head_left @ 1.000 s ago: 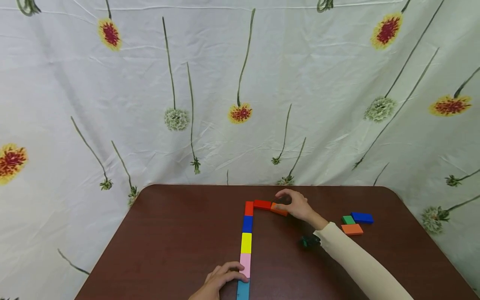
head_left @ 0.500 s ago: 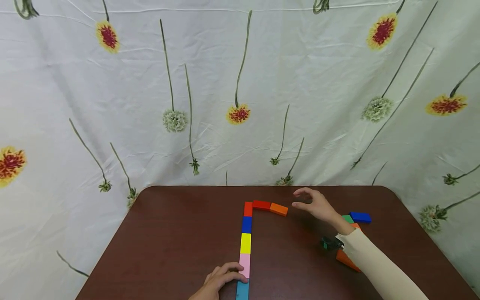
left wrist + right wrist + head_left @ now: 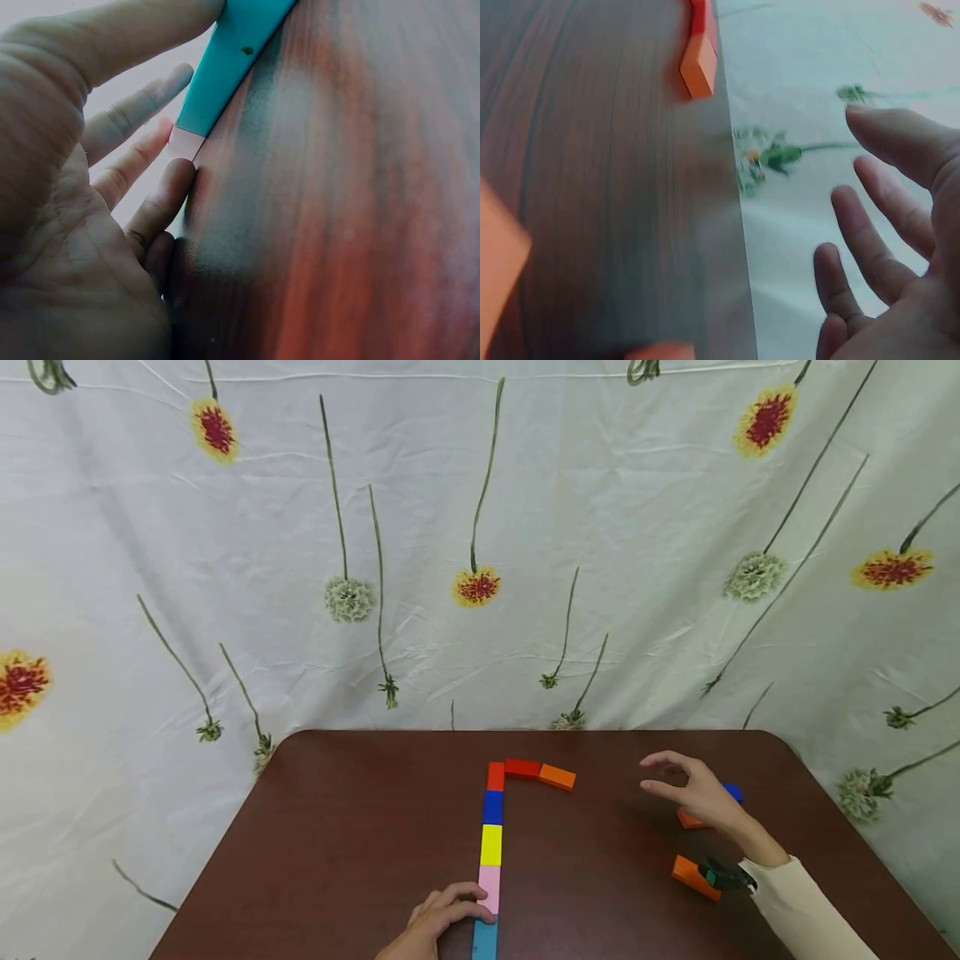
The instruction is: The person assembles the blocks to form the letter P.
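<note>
A column of flat blocks runs away from me: light-blue (image 3: 485, 938), pink (image 3: 491, 880), yellow (image 3: 491, 845), blue (image 3: 492, 807) and red (image 3: 496, 776). From its far end a second red block (image 3: 522, 768) and an orange block (image 3: 558, 777) branch rightward. My left hand (image 3: 438, 920) rests its fingertips on the pink and light-blue blocks from the left. To the right, my right hand (image 3: 703, 795) is in the air with nothing in it, thumb and fingers spread apart. It partly covers another orange block (image 3: 690, 819) and a blue block (image 3: 733, 792).
A further orange block (image 3: 688, 873) lies beside my right wrist, which wears a dark device (image 3: 722, 874). The brown table (image 3: 345, 843) ends at a flower-printed white cloth (image 3: 420, 527).
My right hand has left the orange block at the end of the branch and moved right, towards the loose blocks. A green block there is now hidden. My left hand stays put.
</note>
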`<state>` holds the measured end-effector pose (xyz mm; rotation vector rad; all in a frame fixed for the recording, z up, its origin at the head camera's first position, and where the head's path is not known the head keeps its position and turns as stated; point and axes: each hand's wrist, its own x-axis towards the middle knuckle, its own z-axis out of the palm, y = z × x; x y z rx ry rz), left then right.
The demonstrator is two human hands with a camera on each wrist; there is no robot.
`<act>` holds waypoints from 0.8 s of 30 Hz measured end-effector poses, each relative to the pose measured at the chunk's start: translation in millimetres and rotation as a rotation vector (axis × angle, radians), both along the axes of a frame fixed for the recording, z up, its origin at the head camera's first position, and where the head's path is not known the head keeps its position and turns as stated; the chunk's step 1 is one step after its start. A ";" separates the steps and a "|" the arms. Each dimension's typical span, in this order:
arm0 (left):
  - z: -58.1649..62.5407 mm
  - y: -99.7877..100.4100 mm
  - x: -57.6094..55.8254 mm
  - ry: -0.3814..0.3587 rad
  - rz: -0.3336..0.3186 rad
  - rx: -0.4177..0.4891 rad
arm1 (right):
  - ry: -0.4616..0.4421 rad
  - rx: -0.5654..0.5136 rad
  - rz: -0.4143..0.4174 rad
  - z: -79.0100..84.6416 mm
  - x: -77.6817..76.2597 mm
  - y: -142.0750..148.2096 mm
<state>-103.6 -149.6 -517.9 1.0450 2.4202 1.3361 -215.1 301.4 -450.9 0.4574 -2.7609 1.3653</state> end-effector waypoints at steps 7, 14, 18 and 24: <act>-0.7 0.1 -0.6 -0.010 -0.007 -0.005 | 0.010 0.031 0.036 -10.2 16.7 31.3; -1.2 1.1 -0.3 0.029 -0.004 0.011 | 0.085 0.011 0.107 -25.5 23.7 58.7; -1.7 1.0 -0.9 0.052 -0.009 0.021 | 0.106 0.008 0.123 -27.3 25.3 69.8; -1.8 0.5 -0.4 0.051 -0.007 0.017 | 0.091 0.058 0.107 -29.2 26.9 79.9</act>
